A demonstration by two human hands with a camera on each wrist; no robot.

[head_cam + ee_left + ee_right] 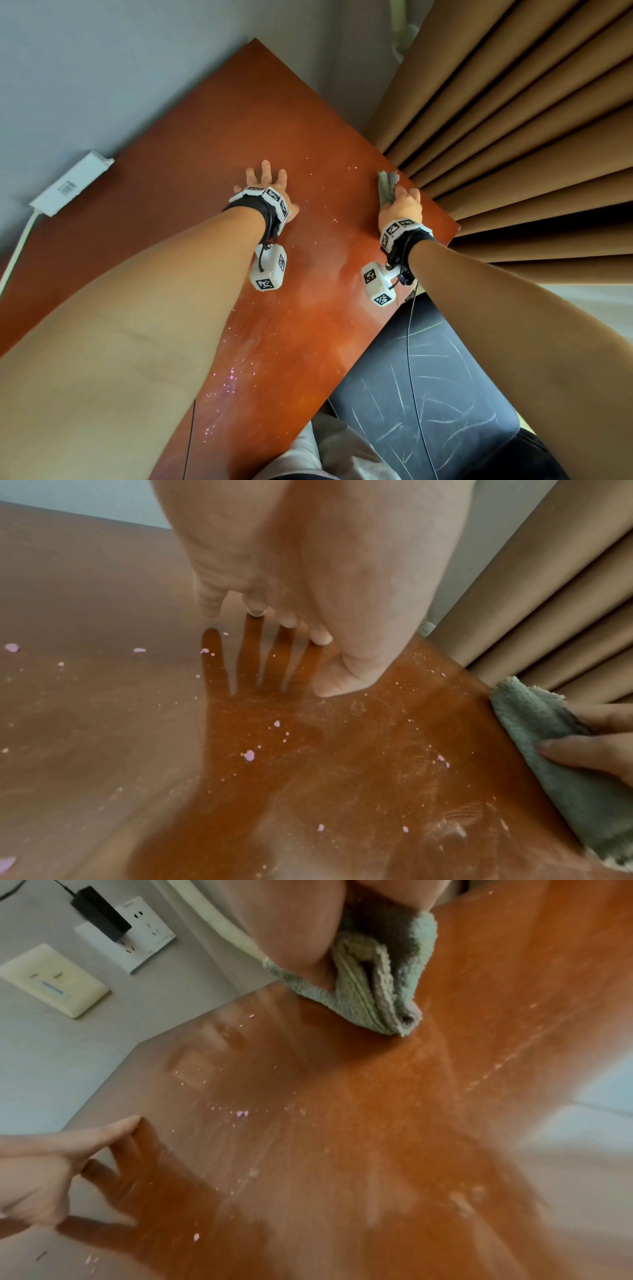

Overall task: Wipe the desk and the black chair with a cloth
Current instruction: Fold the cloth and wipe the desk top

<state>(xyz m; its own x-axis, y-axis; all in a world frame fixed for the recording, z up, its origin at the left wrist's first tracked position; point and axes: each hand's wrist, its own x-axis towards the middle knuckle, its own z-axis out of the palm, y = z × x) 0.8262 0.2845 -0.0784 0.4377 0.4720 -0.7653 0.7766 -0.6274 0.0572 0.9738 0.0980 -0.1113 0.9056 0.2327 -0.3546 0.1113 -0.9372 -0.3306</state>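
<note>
The reddish-brown desk is dusty and dotted with pink crumbs. My left hand lies flat on its middle with the fingers spread; in the left wrist view the fingertips touch the wood. My right hand grips a folded grey-green cloth and presses it on the desk's right edge, beside the curtain. The cloth is bunched under the palm in the right wrist view, and the cloth is also at the right of the left wrist view. The black chair seat, marked with white streaks, sits below the desk's near edge.
A white power strip with its cord lies on the desk's far left by the grey wall. Tan pleated curtains hang right against the desk's right edge. Wall sockets with a black plug sit behind the desk.
</note>
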